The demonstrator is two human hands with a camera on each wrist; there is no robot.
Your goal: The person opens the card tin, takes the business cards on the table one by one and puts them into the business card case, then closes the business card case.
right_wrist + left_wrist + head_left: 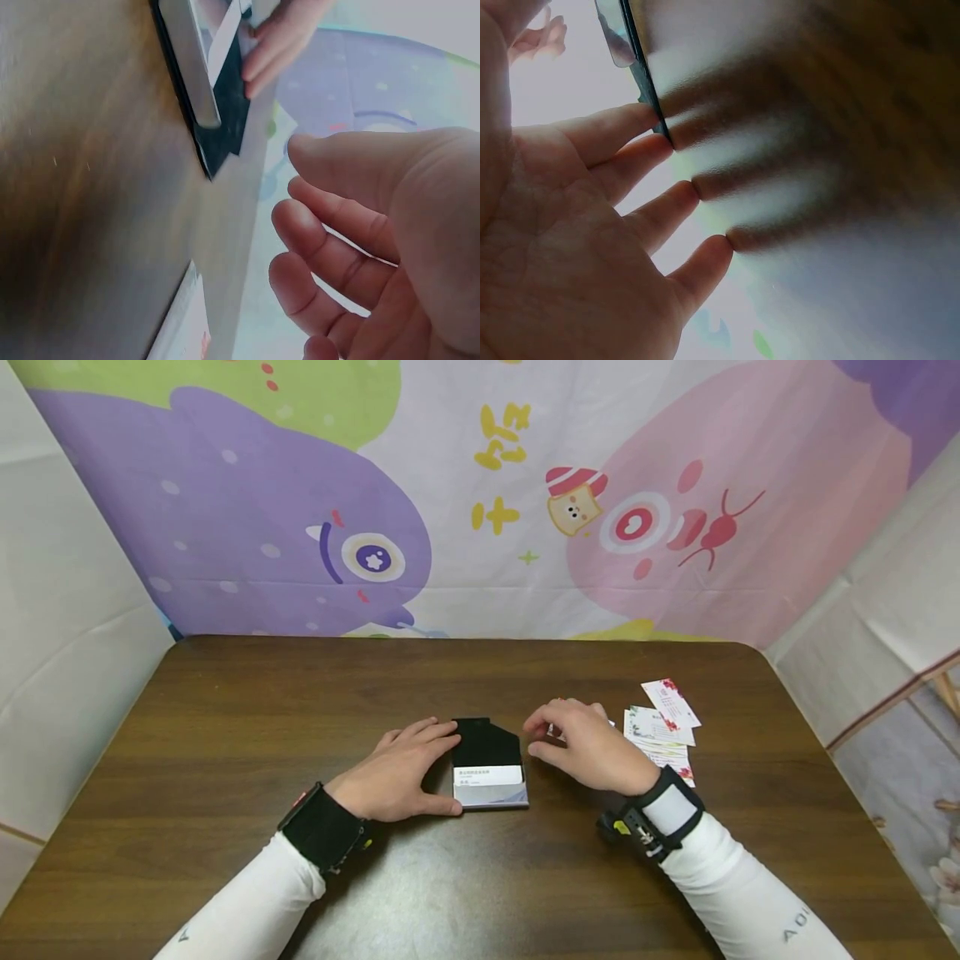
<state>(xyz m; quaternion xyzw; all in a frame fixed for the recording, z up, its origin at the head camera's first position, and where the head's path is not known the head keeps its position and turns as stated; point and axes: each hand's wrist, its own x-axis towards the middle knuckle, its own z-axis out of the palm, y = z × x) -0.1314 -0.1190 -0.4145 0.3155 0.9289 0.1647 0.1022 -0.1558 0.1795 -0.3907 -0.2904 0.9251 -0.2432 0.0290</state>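
A black card holder (487, 743) lies with its flap laid back on the table, business cards (487, 777) in its front pocket. My left hand (396, 772) rests along its left side, thumb at the lower corner and fingertips by the flap. In the left wrist view, the left fingers (649, 210) are spread and fairly straight, their tips on the table and the holder's edge (646, 90). To the right of the holder hovers my right hand (588, 747). Seen in the right wrist view, its fingers (300, 225) are loosely bent with nothing between them.
Loose printed cards (658, 727) lie overlapping on the table to the right, partly behind the right hand and wrist. The brown wooden table (300, 693) ends at a cartoon-print curtain (465, 585). White cloth panels (67, 610) stand at both sides.
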